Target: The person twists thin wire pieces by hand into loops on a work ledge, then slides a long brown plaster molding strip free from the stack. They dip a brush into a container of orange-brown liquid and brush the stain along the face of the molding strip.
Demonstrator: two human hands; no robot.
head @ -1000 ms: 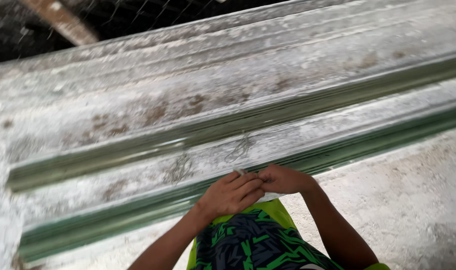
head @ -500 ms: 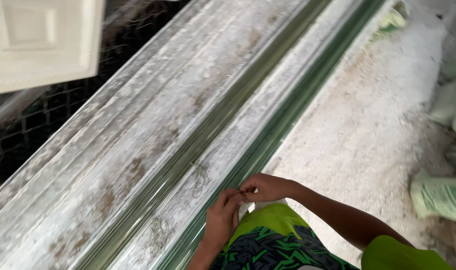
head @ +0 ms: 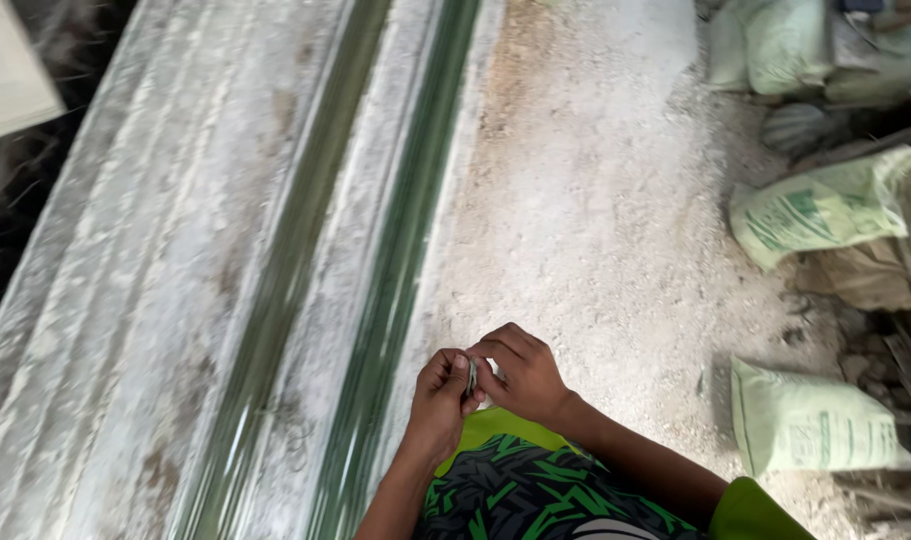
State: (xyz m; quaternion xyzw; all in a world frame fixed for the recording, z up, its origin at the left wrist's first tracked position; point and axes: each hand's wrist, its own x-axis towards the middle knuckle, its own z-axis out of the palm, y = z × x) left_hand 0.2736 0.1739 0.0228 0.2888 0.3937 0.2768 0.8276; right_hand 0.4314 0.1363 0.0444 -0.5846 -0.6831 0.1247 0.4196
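Two hands pinch a small thin object near the body.

The left hand (head: 440,400) and right hand (head: 520,372) meet with fingers curled together, clamped on a small flat grey piece (head: 471,378) between the fingertips; what it is cannot be told. To the left run long dusty corrugated sheets (head: 225,270); on the sandy ground (head: 595,230) to the right lie pale sacks (head: 820,210).

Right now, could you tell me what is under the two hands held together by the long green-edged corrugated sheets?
Under the left hand and right hand lies green-and-black patterned clothing; the ground beneath is covered. A small thin object shows between the fingers.
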